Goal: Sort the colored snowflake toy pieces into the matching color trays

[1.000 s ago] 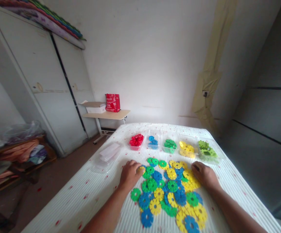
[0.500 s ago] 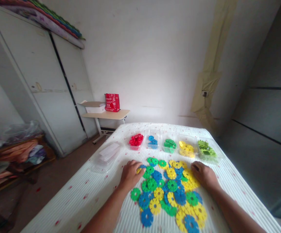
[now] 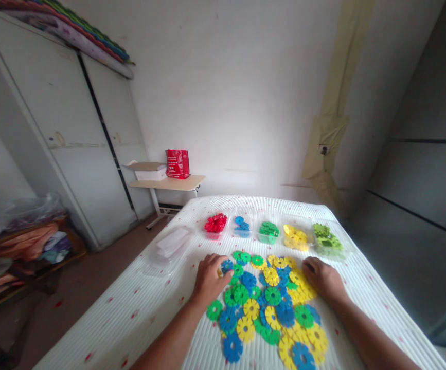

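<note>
Notched plastic snowflake discs in yellow, blue and green lie spread in an overlapping heap. At the heap's left edge, my left hand (image 3: 209,277) has thumb and index finger around a blue snowflake disc (image 3: 227,265). A bit of a yellow disc shows beside it, partly hidden by the fingers. My right hand (image 3: 325,277) rests at the right edge with its fingers curled, touching the yellow discs (image 3: 302,289); what lies inside its fingers is hidden. A green disc (image 3: 214,310) lies near my left wrist.
Behind the heap stand clear boxes of red pieces (image 3: 215,225), blue discs (image 3: 242,226), green discs (image 3: 269,231), yellow discs (image 3: 296,237) and light-green pieces (image 3: 326,239). Clear plastic containers (image 3: 171,246) lie to the left. A side table (image 3: 168,182) holds a red bag (image 3: 177,163).
My left hand has shifted slightly right, and the blue disc between its thumb and finger now shows more fully. My right hand has barely moved.
</note>
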{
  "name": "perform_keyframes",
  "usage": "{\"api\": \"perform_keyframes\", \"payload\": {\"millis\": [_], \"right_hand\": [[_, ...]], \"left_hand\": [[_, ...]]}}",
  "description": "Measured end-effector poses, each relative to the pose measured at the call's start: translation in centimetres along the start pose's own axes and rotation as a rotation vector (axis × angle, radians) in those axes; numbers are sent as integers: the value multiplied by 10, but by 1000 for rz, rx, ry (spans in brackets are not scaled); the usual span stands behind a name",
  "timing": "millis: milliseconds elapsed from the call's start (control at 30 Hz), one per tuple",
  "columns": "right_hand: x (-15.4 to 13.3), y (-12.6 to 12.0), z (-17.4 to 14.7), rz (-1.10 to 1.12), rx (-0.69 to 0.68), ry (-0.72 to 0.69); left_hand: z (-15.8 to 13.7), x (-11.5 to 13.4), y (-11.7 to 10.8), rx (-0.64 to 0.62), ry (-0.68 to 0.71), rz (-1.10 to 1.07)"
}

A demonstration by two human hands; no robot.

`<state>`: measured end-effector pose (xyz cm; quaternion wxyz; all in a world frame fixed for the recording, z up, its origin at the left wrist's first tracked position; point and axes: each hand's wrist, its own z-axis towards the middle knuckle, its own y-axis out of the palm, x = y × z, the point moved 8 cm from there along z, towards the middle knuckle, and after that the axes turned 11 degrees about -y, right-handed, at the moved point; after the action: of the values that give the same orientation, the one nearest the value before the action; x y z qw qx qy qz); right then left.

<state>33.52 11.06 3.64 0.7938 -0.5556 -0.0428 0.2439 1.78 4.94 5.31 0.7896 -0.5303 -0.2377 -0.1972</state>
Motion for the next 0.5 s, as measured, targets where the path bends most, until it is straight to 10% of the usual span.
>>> {"api": "perform_keyframes", "payload": {"millis": [233, 500], "right_hand": [[-2, 2, 0, -12, -33, -2], [-2, 1, 0, -1, -35, 12]], "left_hand": [[-7, 48, 29, -199, 246, -47], [0, 43, 48, -319, 244, 57]]}}
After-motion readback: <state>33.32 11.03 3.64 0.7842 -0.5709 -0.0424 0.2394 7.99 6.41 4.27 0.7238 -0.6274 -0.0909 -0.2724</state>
